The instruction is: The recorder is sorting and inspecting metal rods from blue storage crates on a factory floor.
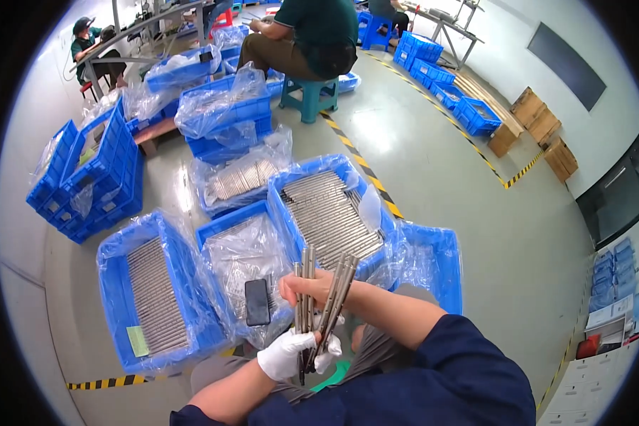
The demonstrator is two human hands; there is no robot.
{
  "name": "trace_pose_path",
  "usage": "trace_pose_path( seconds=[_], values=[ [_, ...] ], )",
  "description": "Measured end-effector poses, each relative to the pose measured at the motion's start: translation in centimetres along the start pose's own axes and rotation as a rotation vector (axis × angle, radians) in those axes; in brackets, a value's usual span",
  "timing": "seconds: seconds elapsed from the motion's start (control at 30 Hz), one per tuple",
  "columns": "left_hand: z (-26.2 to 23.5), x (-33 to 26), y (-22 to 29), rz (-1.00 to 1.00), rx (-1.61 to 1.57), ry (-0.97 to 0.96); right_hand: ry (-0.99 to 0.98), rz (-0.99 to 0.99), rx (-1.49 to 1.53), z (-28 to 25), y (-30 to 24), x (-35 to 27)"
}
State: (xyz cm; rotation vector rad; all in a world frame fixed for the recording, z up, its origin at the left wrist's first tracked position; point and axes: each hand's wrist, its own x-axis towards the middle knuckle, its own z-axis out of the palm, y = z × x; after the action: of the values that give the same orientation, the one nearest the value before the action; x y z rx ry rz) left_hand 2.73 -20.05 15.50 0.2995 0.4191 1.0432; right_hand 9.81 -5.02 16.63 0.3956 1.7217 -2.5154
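Over my lap I hold a bundle of slim silvery metal rods [339, 292], nearly upright and fanned into two groups. My left hand [282, 355], in a white glove, is closed round their lower part. My bare right hand [312, 285] is closed at the upper part, its fingers among the rods and partly hidden by them. Just beyond my hands, a blue crate [278, 206] holds rows of similar rods [328, 213]. A black phone [257, 302] lies on the plastic-covered crate left of my hands.
A plastic-lined crate of rods [112, 312] stands at the left, with a yellow-green paper [138, 341] inside. Another blue crate [447, 266] is at my right. Stacked crates [99, 188] and a person on a teal stool [309, 99] are farther off. Striped tape [366, 167] marks the floor.
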Motion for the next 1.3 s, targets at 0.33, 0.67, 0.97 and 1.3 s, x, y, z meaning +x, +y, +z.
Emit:
trace_pose_path(
  seconds=[0.33,0.67,0.97,1.3],
  values=[
    [-1.0,0.0,-0.9,-0.101,0.067,0.032,0.124,-0.263,0.206,-3.0,-0.3,0.4],
    [0.7,-0.4,0.8,0.202,0.515,0.178,0.923,-0.563,0.025,-7.5,-2.6,-1.7],
    [-5.7,2.2,-1.1,0.166,-0.386,0.227,0.29,-1.117,-1.319,1.4,1.0,-1.0],
    [-3.4,0.1,2.1,0.124,-0.047,0.301,0.248,-0.95,-1.425,4.0,2.8,-2.6]
  ],
)
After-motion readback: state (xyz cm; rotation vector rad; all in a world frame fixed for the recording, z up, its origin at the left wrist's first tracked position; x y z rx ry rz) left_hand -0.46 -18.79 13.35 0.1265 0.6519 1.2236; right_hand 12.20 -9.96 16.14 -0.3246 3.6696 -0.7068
